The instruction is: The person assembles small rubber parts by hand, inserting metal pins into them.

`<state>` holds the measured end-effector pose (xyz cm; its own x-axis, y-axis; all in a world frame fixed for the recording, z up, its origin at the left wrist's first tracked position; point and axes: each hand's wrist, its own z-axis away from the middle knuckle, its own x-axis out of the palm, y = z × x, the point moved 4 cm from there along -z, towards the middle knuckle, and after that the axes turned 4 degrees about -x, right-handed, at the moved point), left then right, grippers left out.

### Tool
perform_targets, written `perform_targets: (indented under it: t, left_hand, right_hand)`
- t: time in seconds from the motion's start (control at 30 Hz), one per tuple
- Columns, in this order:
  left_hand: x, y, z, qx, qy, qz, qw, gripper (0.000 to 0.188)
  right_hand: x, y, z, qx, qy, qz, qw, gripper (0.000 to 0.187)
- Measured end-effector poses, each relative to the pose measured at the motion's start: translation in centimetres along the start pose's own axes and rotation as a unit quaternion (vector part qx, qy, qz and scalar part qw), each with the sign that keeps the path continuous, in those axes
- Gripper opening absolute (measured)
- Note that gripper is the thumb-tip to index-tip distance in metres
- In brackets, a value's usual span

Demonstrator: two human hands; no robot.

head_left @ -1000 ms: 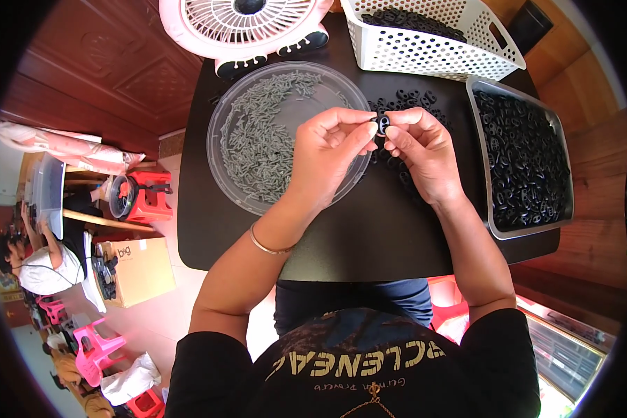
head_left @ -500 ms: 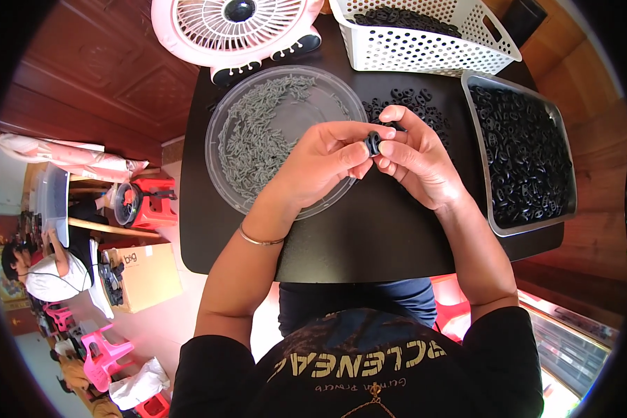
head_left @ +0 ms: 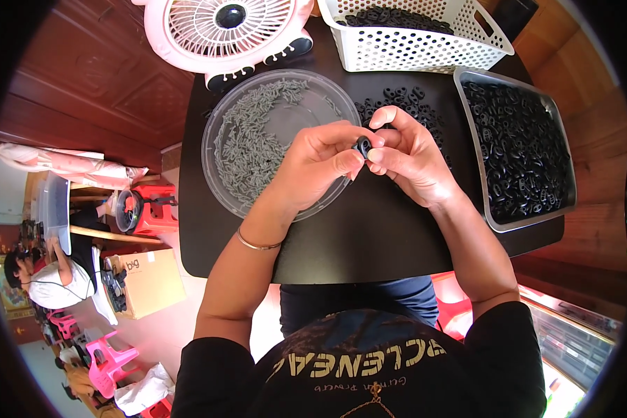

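Observation:
Over the dark table, my left hand (head_left: 318,164) pinches a small black plastic part (head_left: 363,146) between thumb and fingers. The part is oval with a hole in its face. My right hand (head_left: 411,160) meets it from the other side, its thumb and a fingertip closed against the part's edge. Whether those fingertips also hold something tiny is hidden. Under my left hand stands a round clear tub (head_left: 209,157) with many small grey pegs (head_left: 247,143). Beyond my right hand, loose black parts (head_left: 414,104) lie on the table.
A metal tray (head_left: 571,184) of black parts stands at the right, a white perforated basket (head_left: 425,56) with more at the far side. A pink fan (head_left: 230,35) stands far left. Across the room at left, a person (head_left: 59,282) sits near a cardboard box (head_left: 146,282) and stools.
Both hands have shifted slightly left with the black part, which has turned so its holed face shows more. The whole view has also moved a little.

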<state>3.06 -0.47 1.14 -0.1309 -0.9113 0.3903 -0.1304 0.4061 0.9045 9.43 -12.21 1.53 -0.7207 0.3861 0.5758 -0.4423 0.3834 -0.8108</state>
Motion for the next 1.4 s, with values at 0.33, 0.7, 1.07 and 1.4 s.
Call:
perform_targets:
  t: [0.33,0.7,1.07,1.4]
  left_hand:
    - [-0.1,0.1,-0.3,0.012,-0.005,0.006,1.0,0.02]
    - [-0.2,1.5,0.0,-0.028,0.052,-0.024,0.998,0.021]
    - [-0.9,1.4,0.0,-0.04,0.097,-0.057,0.993,0.018]
    - [-0.9,1.0,0.0,-0.032,0.132,-0.041,0.99,0.011]
  right_hand:
    - [0.4,-0.3,-0.1,-0.018,0.008,0.019,1.0,0.027]
    - [-0.1,-0.6,-0.2,-0.064,0.034,0.143,0.987,0.025]
    - [0.0,-0.7,-0.1,-0.138,0.062,0.251,0.956,0.015]
    - [0.3,-0.8,0.0,-0.158,0.072,0.286,0.942,0.011]
